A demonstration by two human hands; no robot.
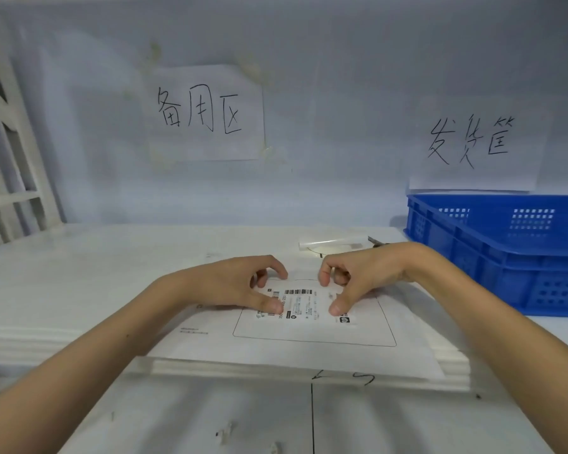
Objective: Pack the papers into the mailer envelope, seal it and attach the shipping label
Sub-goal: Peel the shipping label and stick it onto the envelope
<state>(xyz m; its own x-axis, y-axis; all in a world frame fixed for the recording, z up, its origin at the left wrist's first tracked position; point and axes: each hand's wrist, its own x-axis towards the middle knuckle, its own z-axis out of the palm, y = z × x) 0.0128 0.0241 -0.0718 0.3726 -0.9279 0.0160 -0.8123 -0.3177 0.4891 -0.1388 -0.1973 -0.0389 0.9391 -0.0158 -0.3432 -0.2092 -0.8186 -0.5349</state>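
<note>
A white mailer envelope (276,345) lies flat on top of a stack of white sheets, with a thin outlined rectangle printed on its face. A white shipping label (304,304) with barcodes rests inside the upper part of that rectangle. My left hand (240,286) pinches the label's left edge between thumb and curled fingers. At the label's right edge, my right hand (358,276) pinches it the same way. Whether the label is stuck down or held just above the envelope, I cannot tell. The papers are not visible.
A blue plastic crate (505,253) stands at the right on the white table (63,276). A clear roll-like item (332,245) lies behind my hands. Two handwritten signs (207,113) hang on the back wall. A white rack (10,158) stands at the left.
</note>
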